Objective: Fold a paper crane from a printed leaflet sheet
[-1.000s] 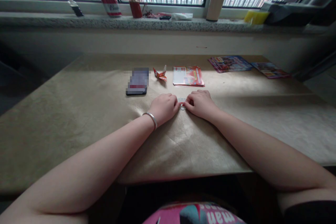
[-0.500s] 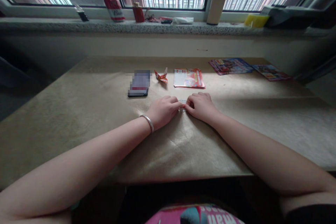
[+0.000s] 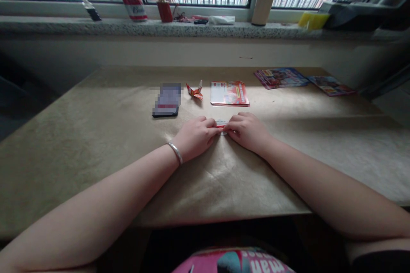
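Note:
A small piece of folded paper [image 3: 221, 123], white with a red strip, lies on the table between my hands, its sides hidden under the fingers. My left hand [image 3: 197, 137], with a silver bangle at the wrist, presses its closed fingers onto the paper's left part. From the right, my right hand [image 3: 246, 131] pinches the same paper, its fingertips nearly meeting those of the left. Just beyond stands a folded red-and-white paper crane [image 3: 195, 91]. Beside it is a stack of printed square sheets [image 3: 229, 93].
A phone [image 3: 167, 100] with a blurred screen lies left of the crane. Colourful booklets [image 3: 282, 78] and another printed stack [image 3: 330, 85] lie at the table's back right. On the window sill stand a red can [image 3: 133, 3], a red bottle [image 3: 164, 10] and a yellow object [image 3: 313, 21].
My right fingers have shifted slightly inward over the paper, and more of its red strip shows. The whole view has tilted a little; the crane and stack lie as before.

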`<state>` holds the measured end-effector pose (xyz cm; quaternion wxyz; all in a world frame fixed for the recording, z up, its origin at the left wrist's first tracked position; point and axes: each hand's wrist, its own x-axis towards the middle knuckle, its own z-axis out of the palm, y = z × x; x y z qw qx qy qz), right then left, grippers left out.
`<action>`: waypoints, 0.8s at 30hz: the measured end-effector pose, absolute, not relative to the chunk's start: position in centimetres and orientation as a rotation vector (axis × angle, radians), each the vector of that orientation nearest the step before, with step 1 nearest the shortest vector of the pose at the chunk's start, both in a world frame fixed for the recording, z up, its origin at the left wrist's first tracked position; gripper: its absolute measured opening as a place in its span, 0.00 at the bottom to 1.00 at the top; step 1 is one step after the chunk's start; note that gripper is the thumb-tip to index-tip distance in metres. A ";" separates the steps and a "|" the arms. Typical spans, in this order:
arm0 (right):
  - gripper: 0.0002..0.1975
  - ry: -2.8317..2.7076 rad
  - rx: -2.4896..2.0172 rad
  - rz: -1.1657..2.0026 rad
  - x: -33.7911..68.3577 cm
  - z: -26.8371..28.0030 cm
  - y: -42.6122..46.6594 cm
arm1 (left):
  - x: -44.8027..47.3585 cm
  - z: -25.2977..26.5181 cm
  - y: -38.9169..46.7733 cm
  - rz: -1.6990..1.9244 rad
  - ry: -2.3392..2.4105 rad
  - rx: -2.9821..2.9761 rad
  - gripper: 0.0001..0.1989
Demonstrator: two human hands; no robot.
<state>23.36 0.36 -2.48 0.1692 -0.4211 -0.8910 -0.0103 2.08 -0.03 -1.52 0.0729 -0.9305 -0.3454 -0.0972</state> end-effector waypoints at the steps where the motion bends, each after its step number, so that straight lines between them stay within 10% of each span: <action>1: 0.11 -2.560 -1.190 -0.051 23.4 -2.4 0.3 | 2.0 -1.5 0.0 -0.288 -1.036 -2.795 0.15; 24: 0.12 -2.666 -1.353 -0.022 24.0 -0.2 0.1 | 1.7 0.5 -1.4 -0.078 -1.121 -2.713 0.17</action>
